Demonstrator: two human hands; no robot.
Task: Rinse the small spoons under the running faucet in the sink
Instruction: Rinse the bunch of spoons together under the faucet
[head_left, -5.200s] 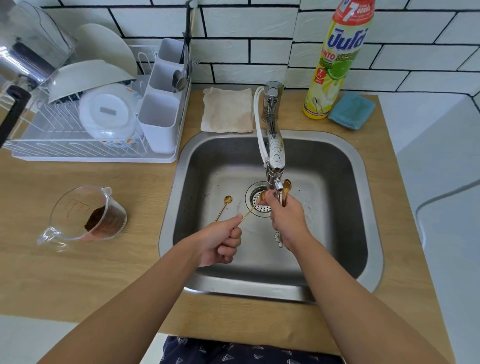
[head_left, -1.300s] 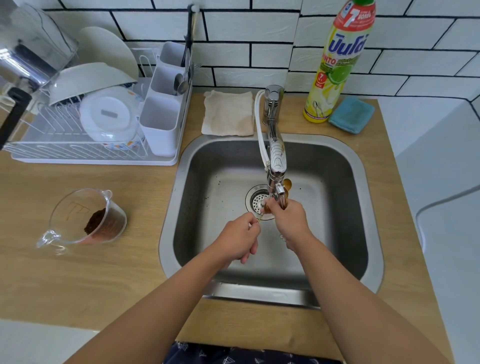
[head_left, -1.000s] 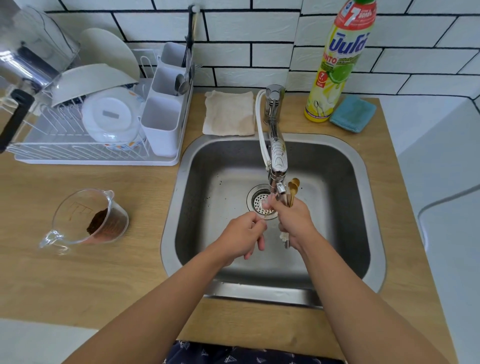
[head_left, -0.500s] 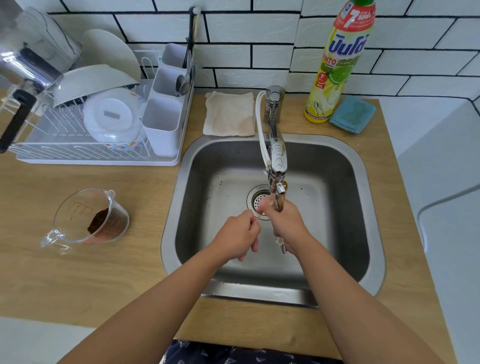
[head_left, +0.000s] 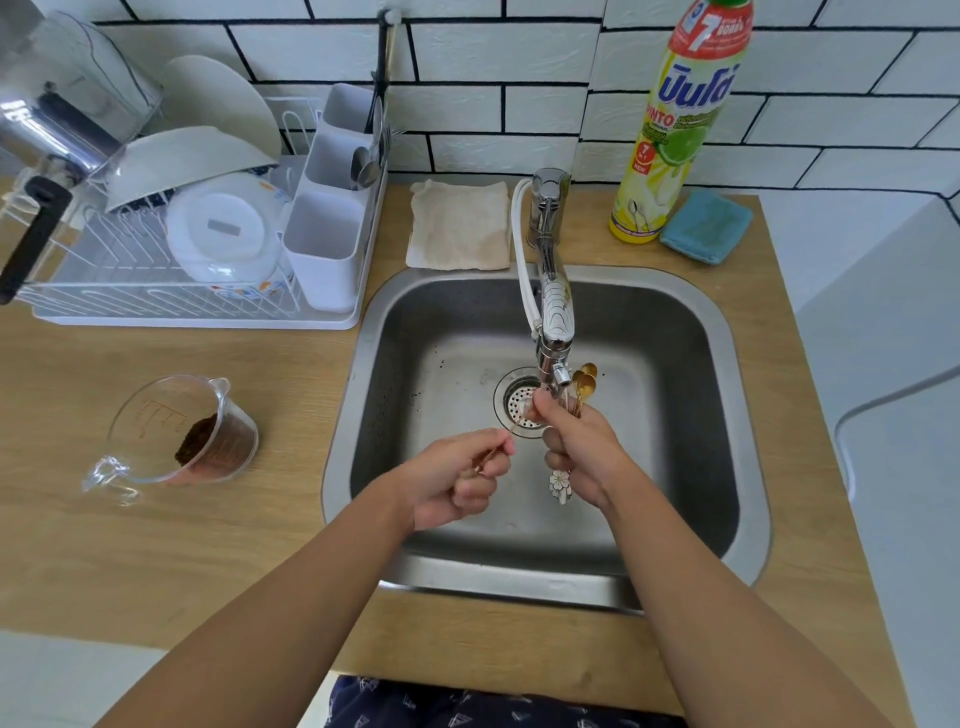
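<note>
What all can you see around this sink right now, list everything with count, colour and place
spoons: at least three, gold, bunched in right hand by the spout; one thin handle in left hand
faucet: one, chrome, over sink
sink: one, steel, centre
soap bottle: one, yellow, behind sink
sponge: one, blue, right of bottle
cloth: one, beige, behind sink
rack: one, white, back left, holding dishes
caddy: one, white, on rack
cup: one, clear, brown residue, counter left
left hand: pinches a handle
right hand: grips spoons

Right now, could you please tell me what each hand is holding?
Left hand: pinching one thin gold spoon handle.
Right hand: gripping a bunch of small gold spoons beneath the chrome faucet.
</note>
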